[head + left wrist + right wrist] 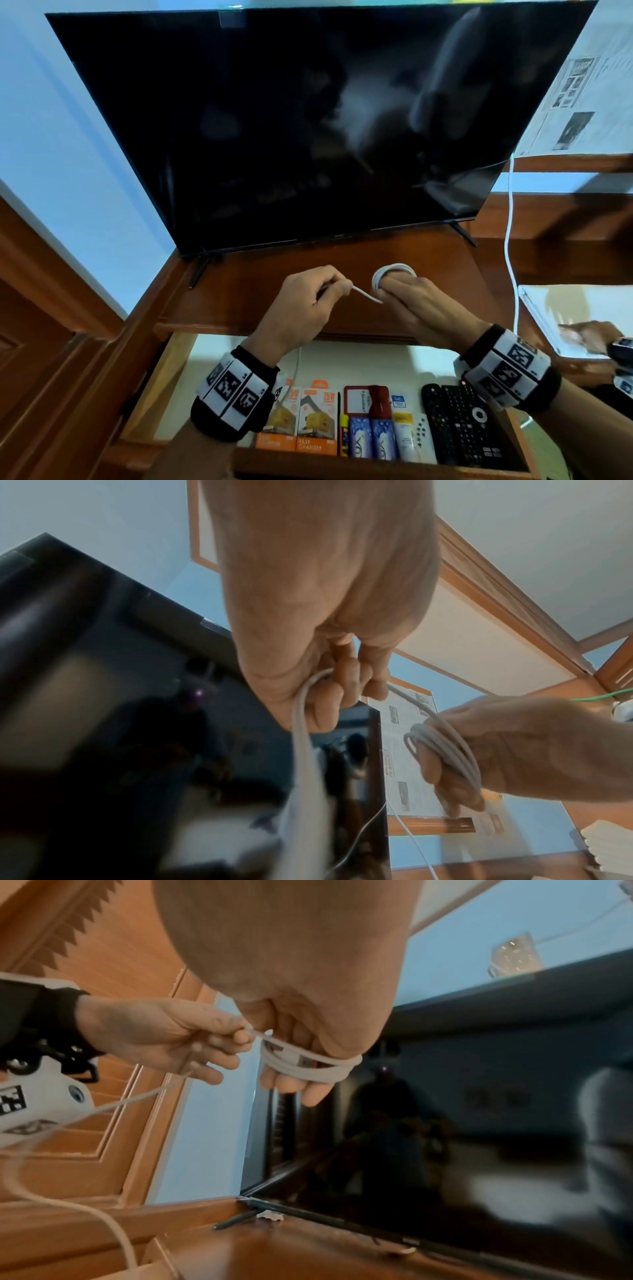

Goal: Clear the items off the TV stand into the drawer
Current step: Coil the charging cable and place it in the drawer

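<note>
A white cable is partly wound into a coil [394, 269] around the fingers of my right hand [394, 291], above the wooden TV stand top [342, 250]. My left hand [342, 286] pinches the free strand [368, 296] just left of the coil. In the right wrist view the coil [308, 1066] loops round the fingers and the left hand [222, 1042] holds the strand taut. The rest of the cable [103, 1110] trails down toward the drawer. In the left wrist view the strand [301, 723] runs through my left hand [342, 691] to the coil [445, 748].
The open drawer [164, 383] below the stand holds orange charger boxes [298, 421], tubes [370, 442] and black remotes [459, 421]. A large dark TV [291, 120] stands at the back of the stand. Another white cord [510, 222] hangs at the right.
</note>
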